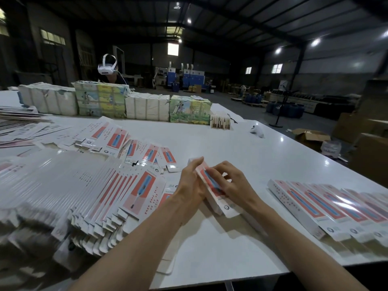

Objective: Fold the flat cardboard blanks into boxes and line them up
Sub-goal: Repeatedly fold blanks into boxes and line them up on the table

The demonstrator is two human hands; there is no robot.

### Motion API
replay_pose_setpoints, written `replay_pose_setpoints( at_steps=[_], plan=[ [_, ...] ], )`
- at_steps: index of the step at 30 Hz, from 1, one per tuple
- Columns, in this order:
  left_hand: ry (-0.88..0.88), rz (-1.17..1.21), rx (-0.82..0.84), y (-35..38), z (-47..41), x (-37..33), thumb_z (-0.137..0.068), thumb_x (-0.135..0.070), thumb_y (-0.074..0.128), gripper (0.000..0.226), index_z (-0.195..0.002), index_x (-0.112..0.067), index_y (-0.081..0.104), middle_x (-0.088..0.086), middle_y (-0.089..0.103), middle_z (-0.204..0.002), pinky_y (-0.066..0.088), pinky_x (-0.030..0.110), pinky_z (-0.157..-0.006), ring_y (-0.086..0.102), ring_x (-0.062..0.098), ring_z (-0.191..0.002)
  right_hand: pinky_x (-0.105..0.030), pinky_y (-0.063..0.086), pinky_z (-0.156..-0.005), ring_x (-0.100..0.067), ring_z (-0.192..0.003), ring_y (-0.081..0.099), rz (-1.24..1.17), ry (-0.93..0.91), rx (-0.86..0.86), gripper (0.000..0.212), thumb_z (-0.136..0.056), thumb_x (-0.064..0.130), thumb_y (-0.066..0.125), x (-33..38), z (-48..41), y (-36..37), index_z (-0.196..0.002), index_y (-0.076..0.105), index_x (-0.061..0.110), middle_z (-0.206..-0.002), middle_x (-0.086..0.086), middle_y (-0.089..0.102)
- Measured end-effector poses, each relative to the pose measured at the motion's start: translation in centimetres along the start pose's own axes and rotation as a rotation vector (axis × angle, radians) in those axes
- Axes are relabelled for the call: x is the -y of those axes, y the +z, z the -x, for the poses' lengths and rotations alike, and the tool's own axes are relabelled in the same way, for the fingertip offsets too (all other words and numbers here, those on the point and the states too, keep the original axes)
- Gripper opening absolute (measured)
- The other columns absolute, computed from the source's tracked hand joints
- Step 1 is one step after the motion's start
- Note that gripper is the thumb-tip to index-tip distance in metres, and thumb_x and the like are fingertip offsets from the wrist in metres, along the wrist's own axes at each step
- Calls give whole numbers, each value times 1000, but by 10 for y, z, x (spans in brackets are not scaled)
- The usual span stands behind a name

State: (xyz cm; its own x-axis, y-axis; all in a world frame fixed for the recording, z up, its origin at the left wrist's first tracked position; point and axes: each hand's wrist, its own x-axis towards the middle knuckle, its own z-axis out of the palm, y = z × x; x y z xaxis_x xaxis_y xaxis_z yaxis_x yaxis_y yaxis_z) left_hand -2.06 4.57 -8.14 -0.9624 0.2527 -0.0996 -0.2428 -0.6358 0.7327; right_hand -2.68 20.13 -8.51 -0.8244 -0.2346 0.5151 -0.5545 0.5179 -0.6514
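the box (227, 207) lies half-formed at the middle of the table (210, 139), between the heap of flat blanks (88, 185) on the left and the row of finished boxes (327, 208) on the right. the left hand (190, 182) presses straight fingers along the box's left wall. the right hand (235, 183) curls over the printed top, grasping it. such thin glossy card is probably light, springy, slippery and easily creased, so it seems best held by the long edges near the folds, not by the loose end flaps.
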Motion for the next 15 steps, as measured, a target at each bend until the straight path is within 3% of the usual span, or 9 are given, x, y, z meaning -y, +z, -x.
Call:
replay_pose_setpoints(
  at_steps=[4,7,10,13,15],
  plan=[
    [32,-2,26,0,-1,1,-98,-43,68,51,-124,1,60,17,74,-96,65,48,-81,75,32,-91,-30,53,-73,-11,-86,59,352,-38,56,41,-95,58,66,14,7,-3,-113,65,21,-100,7,57],
    [19,-146,33,2,-5,8,-103,-55,59,55,-131,-9,64,16,76,-117,60,49,-99,75,30,-107,-31,55,-73,-14,-84,59,442,-7,16,41,-96,55,67,17,14,-8,-119,59,23,-102,4,55],
    [121,-509,-68,3,-7,15,-110,-51,44,48,-118,-14,74,9,80,-108,62,31,-82,77,21,-96,-26,56,-77,-12,-87,60,518,43,-45,40,-99,49,66,14,19,-28,-127,59,22,-109,3,58],
    [246,-860,-91,-2,-3,23,-105,-33,56,25,-101,-26,80,0,77,-98,57,19,-70,71,10,-80,-32,57,-86,-15,-94,61,618,181,-38,44,-98,46,68,3,31,-59,-131,58,20,-118,0,59],
    [303,-1123,-21,-5,0,26,-98,-23,60,21,-99,-32,79,-10,75,-89,52,12,-61,71,4,-74,-35,54,-96,-15,-103,56,827,265,45,42,-99,48,66,-8,45,-74,-130,55,22,-125,0,56]
  ],
)
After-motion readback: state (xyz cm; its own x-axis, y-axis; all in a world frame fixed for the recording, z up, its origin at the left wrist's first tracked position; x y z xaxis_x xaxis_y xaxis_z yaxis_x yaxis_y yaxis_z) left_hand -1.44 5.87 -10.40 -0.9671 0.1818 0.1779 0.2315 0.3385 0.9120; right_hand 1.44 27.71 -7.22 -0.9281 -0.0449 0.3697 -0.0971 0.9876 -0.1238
